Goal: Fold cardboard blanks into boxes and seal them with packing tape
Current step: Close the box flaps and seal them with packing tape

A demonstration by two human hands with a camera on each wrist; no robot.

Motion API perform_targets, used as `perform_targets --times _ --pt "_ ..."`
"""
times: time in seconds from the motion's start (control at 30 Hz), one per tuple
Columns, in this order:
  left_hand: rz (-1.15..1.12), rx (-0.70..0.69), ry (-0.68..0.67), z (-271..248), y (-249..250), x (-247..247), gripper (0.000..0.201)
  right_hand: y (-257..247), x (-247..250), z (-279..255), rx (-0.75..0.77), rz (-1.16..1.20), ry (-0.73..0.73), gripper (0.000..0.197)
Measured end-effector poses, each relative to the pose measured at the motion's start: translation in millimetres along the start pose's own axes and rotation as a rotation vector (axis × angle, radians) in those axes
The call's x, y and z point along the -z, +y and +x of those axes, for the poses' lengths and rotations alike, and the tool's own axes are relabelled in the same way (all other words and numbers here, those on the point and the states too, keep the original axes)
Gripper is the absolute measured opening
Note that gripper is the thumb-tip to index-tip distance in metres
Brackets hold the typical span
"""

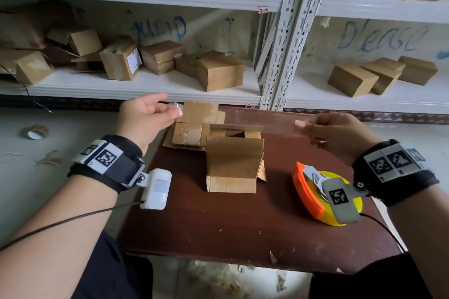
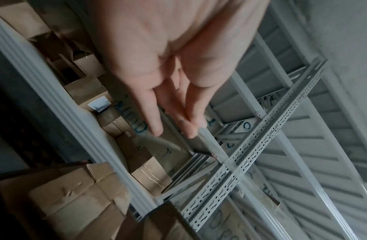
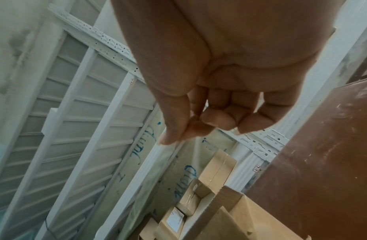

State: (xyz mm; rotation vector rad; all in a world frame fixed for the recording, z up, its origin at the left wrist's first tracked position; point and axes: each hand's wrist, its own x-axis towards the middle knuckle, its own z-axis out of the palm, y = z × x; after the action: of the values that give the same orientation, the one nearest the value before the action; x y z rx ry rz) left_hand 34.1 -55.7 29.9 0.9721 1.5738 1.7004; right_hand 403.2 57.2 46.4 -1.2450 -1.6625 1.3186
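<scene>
A strip of clear packing tape (image 1: 262, 119) is stretched in the air between my two hands, above the back of the brown table (image 1: 218, 226). My left hand (image 1: 173, 110) pinches its left end between thumb and fingers; the left wrist view shows the fingertips (image 2: 190, 129) meeting on the tape (image 2: 211, 144). My right hand (image 1: 302, 126) pinches the right end, thumb against forefinger (image 3: 197, 128). Below the strip an open-topped cardboard box (image 1: 233, 165) stands on the table with its flaps up. Flat cardboard blanks (image 1: 192, 128) lie behind it to the left.
An orange and yellow tape dispenser (image 1: 307, 189) lies on the table's right side under my right wrist. White metal shelves (image 1: 145, 85) behind hold several sealed boxes (image 1: 218, 73). A tape roll (image 1: 36, 131) and scraps lie on the floor at left.
</scene>
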Motion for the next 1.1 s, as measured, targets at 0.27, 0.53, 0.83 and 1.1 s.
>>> perform_targets --times 0.27,0.53,0.83,1.1 --pt "-0.168 0.13 0.027 21 -17 -19 0.019 -4 5 -8 0.116 0.063 0.154 0.031" --pt "-0.16 0.059 -0.225 26 -44 -75 0.027 -8 19 -6 -0.139 0.298 0.144 0.019" --pt "0.42 -0.211 -0.058 8 -115 -111 0.016 9 23 -2 -0.33 0.28 0.151 0.019" --pt "0.61 -0.31 -0.051 -9 -117 -113 0.037 13 17 -1 -0.379 0.309 0.116 0.024"
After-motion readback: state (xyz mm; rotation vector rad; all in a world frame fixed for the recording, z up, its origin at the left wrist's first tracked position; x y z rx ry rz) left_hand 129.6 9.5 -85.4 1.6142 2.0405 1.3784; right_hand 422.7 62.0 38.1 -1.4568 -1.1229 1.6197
